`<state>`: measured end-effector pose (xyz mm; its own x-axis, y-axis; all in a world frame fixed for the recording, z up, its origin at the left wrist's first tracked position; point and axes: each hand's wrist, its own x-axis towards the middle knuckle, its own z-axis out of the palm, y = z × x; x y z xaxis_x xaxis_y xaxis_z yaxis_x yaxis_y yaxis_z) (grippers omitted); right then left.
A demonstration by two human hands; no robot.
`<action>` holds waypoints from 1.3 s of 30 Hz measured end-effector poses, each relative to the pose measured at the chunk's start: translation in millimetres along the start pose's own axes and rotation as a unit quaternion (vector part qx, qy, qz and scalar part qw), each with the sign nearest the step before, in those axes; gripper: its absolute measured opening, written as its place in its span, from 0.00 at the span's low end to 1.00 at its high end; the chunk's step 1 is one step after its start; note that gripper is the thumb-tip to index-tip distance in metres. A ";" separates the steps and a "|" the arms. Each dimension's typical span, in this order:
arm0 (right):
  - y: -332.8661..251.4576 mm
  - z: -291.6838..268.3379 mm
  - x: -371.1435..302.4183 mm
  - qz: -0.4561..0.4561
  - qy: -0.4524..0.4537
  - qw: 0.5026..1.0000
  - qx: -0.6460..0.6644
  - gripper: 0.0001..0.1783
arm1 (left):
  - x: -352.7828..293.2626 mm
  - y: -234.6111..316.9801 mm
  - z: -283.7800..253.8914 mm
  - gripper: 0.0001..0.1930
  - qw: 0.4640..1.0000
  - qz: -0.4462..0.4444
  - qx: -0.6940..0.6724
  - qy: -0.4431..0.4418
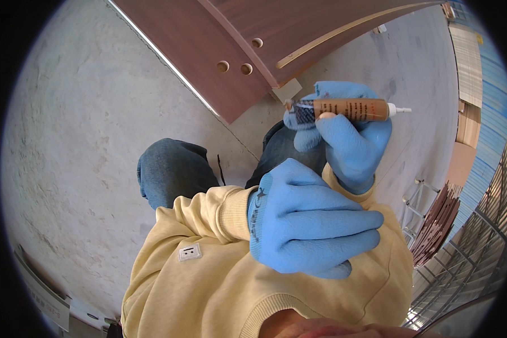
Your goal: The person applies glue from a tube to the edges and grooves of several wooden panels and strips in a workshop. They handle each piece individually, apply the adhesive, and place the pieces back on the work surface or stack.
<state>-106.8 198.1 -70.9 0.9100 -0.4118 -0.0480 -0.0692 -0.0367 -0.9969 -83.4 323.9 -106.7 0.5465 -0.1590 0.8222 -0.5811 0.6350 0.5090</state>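
My right hand (355, 141), in a blue work glove, is closed around a small brown tube (352, 109). The tube lies level across the fingers, its narrow white nozzle toward the right and its folded dark end toward the left. A bit of bare thumb tip shows against it. Nearer to my chest, my left hand (315, 219) is also gloved in blue. Its fingers are stretched out side by side, pointing right, back of the hand up, with nothing seen in it. The palm is hidden. Its fingertips reach in front of my right forearm; contact there cannot be made out.
Beyond my knees is a reddish-brown panel (208, 34) with three round holes and a pale gold strip (343, 34). Concrete floor (84, 152) spreads around. At the right are stacked brown strips (438, 222), a wire rack (462, 265) and blue corrugated sheeting (493, 101).
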 end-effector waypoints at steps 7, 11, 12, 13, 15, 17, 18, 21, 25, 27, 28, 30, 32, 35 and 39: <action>60.1 6.3 -3.8 -0.192 0.032 0.972 0.129 0.18 | -1.1 -1.8 -3.1 0.19 0.999 -0.009 0.012 -0.043; 86.2 6.9 2.6 -0.306 0.030 0.950 0.061 0.14 | -3.1 -2.4 -1.3 0.21 0.998 -0.020 0.022 -0.055; 90.7 6.1 2.8 -0.318 0.028 0.946 0.059 0.14 | -2.8 -3.2 -2.3 0.21 0.997 -0.023 0.022 -0.064; 92.3 5.9 3.0 -0.330 0.027 0.942 0.057 0.13 | -2.6 -5.0 -3.5 0.22 0.997 -0.026 0.019 -0.075; 90.8 3.2 2.3 -0.309 0.041 0.946 0.090 0.13 | -3.2 -9.5 -6.8 0.24 0.995 -0.033 0.013 -0.096; 93.4 -2.3 2.3 -0.291 0.053 0.949 0.113 0.14 | -5.4 -9.4 -22.5 0.18 0.975 -0.168 -0.078 -0.121; 94.0 -6.5 2.7 -0.283 0.059 0.950 0.114 0.14 | -8.6 -13.9 -18.4 0.18 0.981 -0.157 -0.074 -0.081; 95.3 -14.8 3.5 -0.255 0.072 0.957 0.117 0.14 | -20.5 -23.3 -10.9 0.25 0.988 -0.141 -0.048 0.035; 96.2 -19.6 3.1 -0.217 0.069 0.960 0.160 0.14 | -35.8 -10.1 -8.6 0.36 0.958 -0.267 0.014 0.107; 96.6 -22.7 2.6 -0.202 0.060 0.964 0.164 0.14 | -36.8 -2.9 -12.2 0.41 0.936 -0.331 0.049 0.112; 96.6 -25.4 2.3 -0.198 0.057 0.966 0.154 0.15 | -36.6 -1.3 -15.1 0.43 0.926 -0.357 0.065 0.102; 93.3 -25.4 3.2 -0.183 0.053 0.970 0.151 0.15 | -38.4 0.0 -20.0 0.44 0.917 -0.381 0.081 0.088; 84.6 -21.3 4.9 -0.162 0.047 0.971 0.167 0.15 | -42.0 3.4 -21.9 0.43 0.920 -0.369 0.104 0.083; 84.8 -11.7 2.3 -0.195 0.036 0.967 0.159 0.16 | -54.1 7.5 -37.0 0.42 0.931 -0.320 0.168 0.043; 84.4 3.2 2.5 -0.119 0.050 0.966 0.222 0.16 | -63.5 -7.2 -48.7 0.36 0.967 -0.226 0.117 0.012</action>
<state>-109.0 196.9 -155.3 0.8327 -0.5268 0.1708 0.3407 0.2441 -0.9079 -84.5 366.2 -175.0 0.7893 -0.3605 0.4971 -0.3983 0.3156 0.8613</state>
